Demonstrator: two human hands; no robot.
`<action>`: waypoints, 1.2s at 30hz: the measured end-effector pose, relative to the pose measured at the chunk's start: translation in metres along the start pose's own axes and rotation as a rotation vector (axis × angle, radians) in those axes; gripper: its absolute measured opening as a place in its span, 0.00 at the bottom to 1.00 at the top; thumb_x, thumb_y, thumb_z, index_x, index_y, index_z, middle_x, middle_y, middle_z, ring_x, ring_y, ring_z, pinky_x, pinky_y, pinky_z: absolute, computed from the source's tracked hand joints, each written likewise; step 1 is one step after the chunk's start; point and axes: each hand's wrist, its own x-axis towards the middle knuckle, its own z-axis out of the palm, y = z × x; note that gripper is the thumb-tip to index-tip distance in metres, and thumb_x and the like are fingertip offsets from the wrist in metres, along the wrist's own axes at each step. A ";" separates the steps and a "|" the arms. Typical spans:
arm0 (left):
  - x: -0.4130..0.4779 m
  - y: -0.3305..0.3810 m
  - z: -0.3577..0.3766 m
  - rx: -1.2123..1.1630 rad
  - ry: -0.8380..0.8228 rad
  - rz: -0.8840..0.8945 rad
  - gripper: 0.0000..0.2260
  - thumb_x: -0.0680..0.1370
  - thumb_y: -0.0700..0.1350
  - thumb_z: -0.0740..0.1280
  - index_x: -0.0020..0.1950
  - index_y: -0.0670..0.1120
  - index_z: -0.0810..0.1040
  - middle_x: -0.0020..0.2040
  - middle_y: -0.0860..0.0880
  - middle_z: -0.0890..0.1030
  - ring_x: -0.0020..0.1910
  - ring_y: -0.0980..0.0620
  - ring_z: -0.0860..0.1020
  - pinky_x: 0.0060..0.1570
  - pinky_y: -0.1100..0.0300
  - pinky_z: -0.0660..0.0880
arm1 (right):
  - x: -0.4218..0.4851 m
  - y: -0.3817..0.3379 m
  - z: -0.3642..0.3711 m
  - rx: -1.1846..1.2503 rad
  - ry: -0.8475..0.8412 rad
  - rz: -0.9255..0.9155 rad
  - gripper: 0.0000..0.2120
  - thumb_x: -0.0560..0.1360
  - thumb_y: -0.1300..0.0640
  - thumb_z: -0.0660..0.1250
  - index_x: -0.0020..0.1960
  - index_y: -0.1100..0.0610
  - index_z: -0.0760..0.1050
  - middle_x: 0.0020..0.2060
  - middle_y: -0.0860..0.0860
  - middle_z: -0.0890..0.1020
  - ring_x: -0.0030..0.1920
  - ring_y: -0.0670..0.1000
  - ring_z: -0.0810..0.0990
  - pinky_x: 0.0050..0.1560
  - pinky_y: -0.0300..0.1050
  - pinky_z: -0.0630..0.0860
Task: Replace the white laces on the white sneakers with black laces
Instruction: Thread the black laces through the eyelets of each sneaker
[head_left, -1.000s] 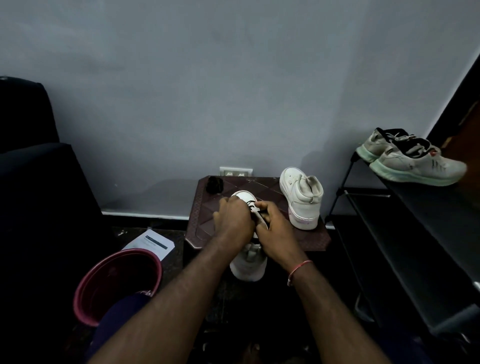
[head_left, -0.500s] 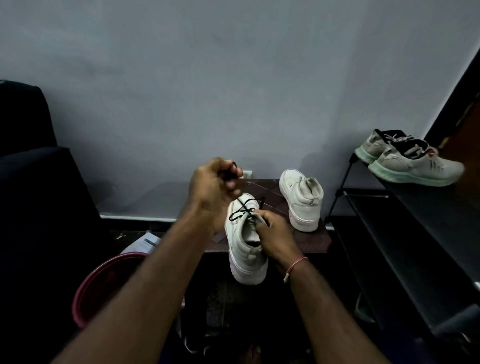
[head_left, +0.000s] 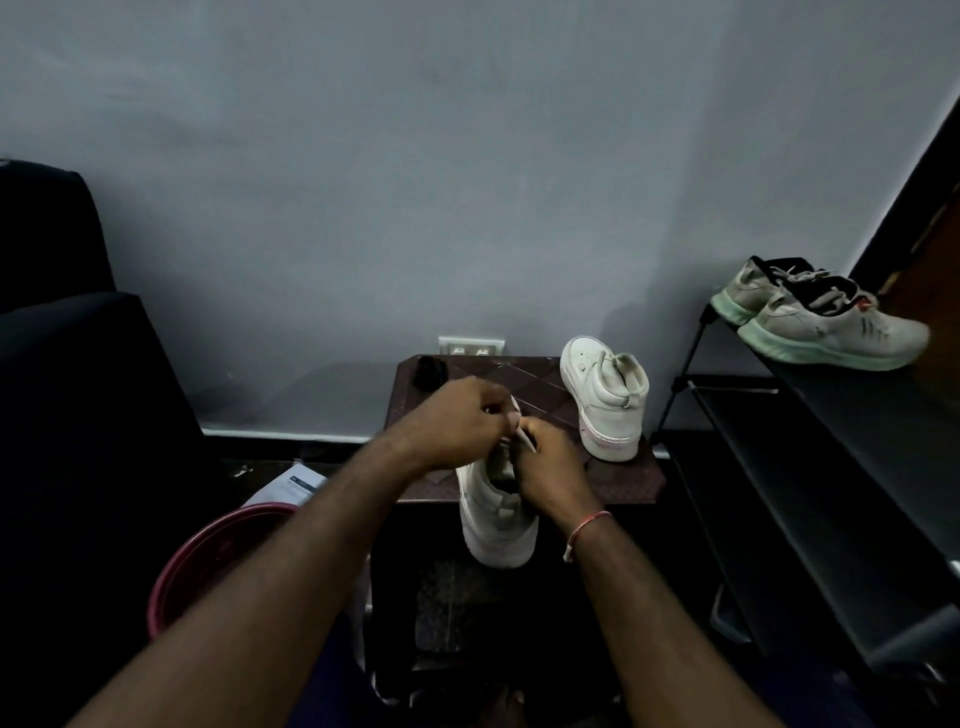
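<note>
A white sneaker (head_left: 496, 525) lies on the front edge of a small brown table (head_left: 618, 478), heel toward me and hanging over the edge. My left hand (head_left: 457, 421) and my right hand (head_left: 545, 460) meet over its eyelets, fingers curled and pinching at the lacing. The black lace is hidden under my hands. The second white sneaker (head_left: 605, 397) stands upright on the table's right side with no lace visible. A small dark bundle (head_left: 428, 371) lies at the table's back left corner.
A dark red bucket (head_left: 208, 561) stands on the floor at the left, with a paper sheet (head_left: 293, 483) behind it. A black shoe rack (head_left: 831, 467) at the right carries a pair of grey sneakers (head_left: 826, 327). A dark chair (head_left: 67, 415) fills the left.
My left hand, which was raised pulling the black lace up half a second ago, has come back down to the sneaker beside my right hand.
</note>
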 end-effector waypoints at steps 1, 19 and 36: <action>-0.003 0.003 -0.002 -0.287 -0.018 0.050 0.08 0.79 0.39 0.63 0.40 0.45 0.77 0.45 0.49 0.82 0.47 0.51 0.78 0.46 0.58 0.70 | 0.000 0.000 0.001 -0.003 0.009 0.007 0.11 0.71 0.61 0.60 0.45 0.57 0.81 0.41 0.56 0.85 0.44 0.56 0.83 0.47 0.57 0.79; -0.011 0.002 -0.001 0.361 -0.030 -0.084 0.09 0.77 0.43 0.63 0.46 0.40 0.80 0.43 0.44 0.82 0.44 0.46 0.80 0.39 0.61 0.71 | -0.002 -0.006 0.000 -0.029 0.005 0.038 0.15 0.71 0.67 0.59 0.52 0.59 0.80 0.50 0.56 0.84 0.54 0.57 0.80 0.55 0.51 0.76; 0.004 -0.004 -0.017 -0.109 0.590 0.192 0.06 0.76 0.42 0.68 0.42 0.44 0.83 0.29 0.50 0.80 0.31 0.48 0.79 0.35 0.52 0.76 | 0.007 -0.011 0.004 -0.048 0.123 0.163 0.18 0.73 0.64 0.61 0.61 0.54 0.77 0.57 0.54 0.81 0.59 0.55 0.78 0.58 0.43 0.71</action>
